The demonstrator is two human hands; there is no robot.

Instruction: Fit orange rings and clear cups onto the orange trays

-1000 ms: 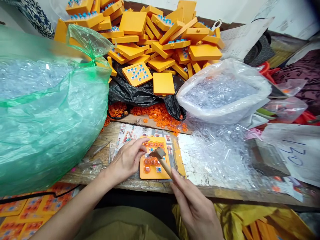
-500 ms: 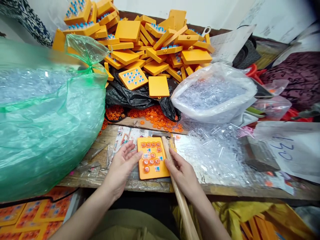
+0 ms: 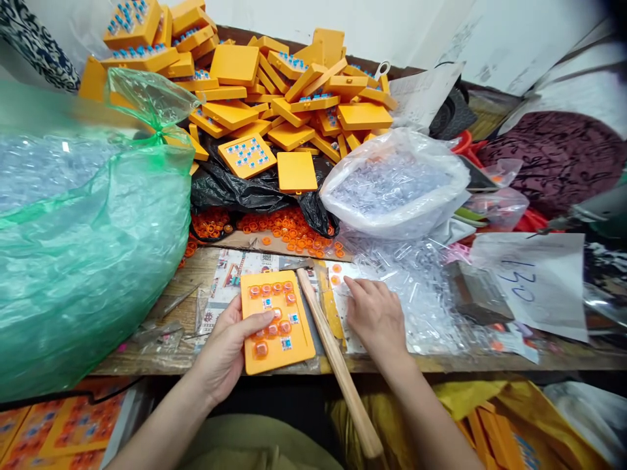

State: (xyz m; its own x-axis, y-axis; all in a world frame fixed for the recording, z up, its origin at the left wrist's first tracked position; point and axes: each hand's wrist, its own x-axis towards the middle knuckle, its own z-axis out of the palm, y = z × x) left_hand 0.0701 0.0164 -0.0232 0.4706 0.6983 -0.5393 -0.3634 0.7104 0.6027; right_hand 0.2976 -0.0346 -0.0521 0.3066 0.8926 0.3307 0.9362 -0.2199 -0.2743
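Note:
My left hand (image 3: 228, 346) grips the left edge of a yellow plastic panel (image 3: 304, 349), its thumb lying over the front. Orange translucent caps and a few bare blue-and-clear pieces sit on the panel, which is slightly tilted. To the right, my right hand (image 3: 375, 316) is empty, its index finger stretched out beside loose orange caps (image 3: 336, 279) on a white sheet. Between the two hands lies a hammer (image 3: 337, 365) with a long wooden handle reaching over the table's front edge; its dark head is partly hidden behind the panel.
A heap of yellow panels (image 3: 235, 65) rises at the back, above a mass of orange caps (image 3: 294, 232). A green bag (image 3: 98, 281) bulges at left. Clear pieces fill a white bag (image 3: 337, 186) and spread over the table's right side. A paper (image 3: 553, 281) lies at far right.
My left hand has taken hold of the panel and shifted it left and nearer. My right hand has left the hammer handle and moved right, to the loose orange caps.

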